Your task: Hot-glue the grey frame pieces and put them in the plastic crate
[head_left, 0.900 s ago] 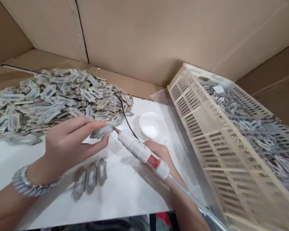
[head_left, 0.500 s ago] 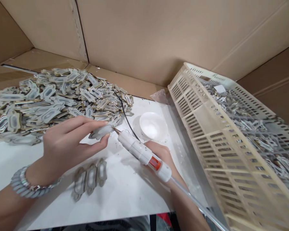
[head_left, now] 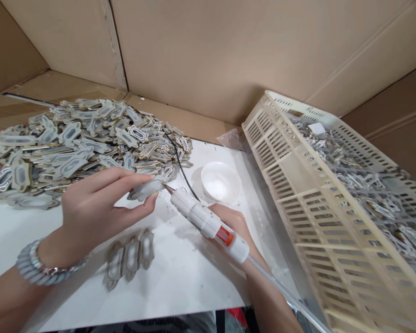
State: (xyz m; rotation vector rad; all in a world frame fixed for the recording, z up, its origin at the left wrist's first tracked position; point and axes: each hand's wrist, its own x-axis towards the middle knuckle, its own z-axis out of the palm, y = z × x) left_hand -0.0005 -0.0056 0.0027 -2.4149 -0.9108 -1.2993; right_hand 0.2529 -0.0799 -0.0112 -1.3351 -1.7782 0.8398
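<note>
My left hand (head_left: 100,203) pinches a small flat grey ornate piece (head_left: 146,189) between thumb and fingers, just above the white work surface (head_left: 180,277). My right hand (head_left: 233,223) grips a white glue gun (head_left: 204,219) with an orange trigger. Its metal nozzle touches the right end of the held piece. A clear glue stick sticks out of the gun's back toward the lower right. Three similar pieces (head_left: 128,258) lie side by side on the surface below my left hand.
A large heap of grey and gold pieces (head_left: 76,143) covers the left back of the surface. A small white bowl (head_left: 220,181) sits right of the nozzle. A tilted cream plastic crate (head_left: 319,203) full of pieces stands at right. Cardboard walls (head_left: 208,51) close the back.
Both hands hold nearly the same pose; the glue gun has shifted very slightly while its tip stays on the held piece.
</note>
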